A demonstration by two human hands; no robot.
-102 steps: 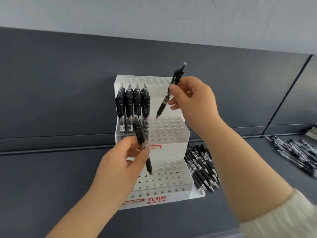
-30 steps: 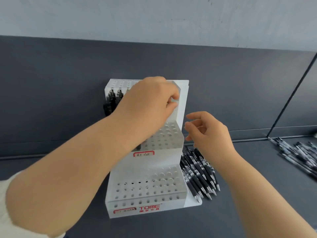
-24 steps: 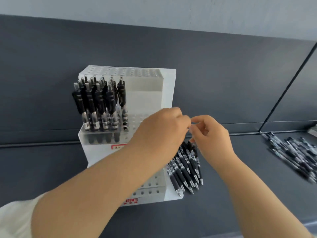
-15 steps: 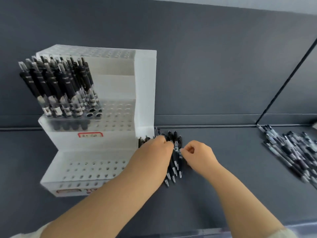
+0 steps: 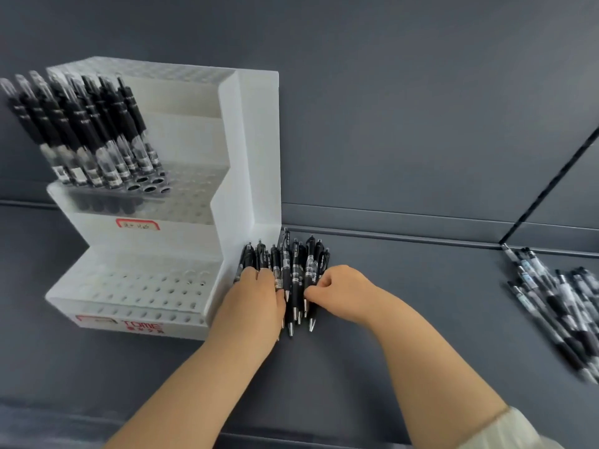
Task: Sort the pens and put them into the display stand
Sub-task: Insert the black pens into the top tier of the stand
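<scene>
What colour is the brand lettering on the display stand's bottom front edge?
Red, on the white display stand; the lettering shows clearest in the head view.

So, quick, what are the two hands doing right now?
Left hand: lies over the loose pens, grip hidden, cannot tell.
Right hand: fingers curled, pinching a pen from that pile.

I count one white display stand [image 5: 249, 140] with three stepped tiers. One bunch of black pens [image 5: 81, 124] stands in it, packed too tight to number. There are two loose heaps: a near heap [image 5: 293, 264] of about ten pens and a far heap [image 5: 557, 303], too blurred to count. Two hands: left hand [image 5: 256, 296], right hand [image 5: 340, 290].
</scene>
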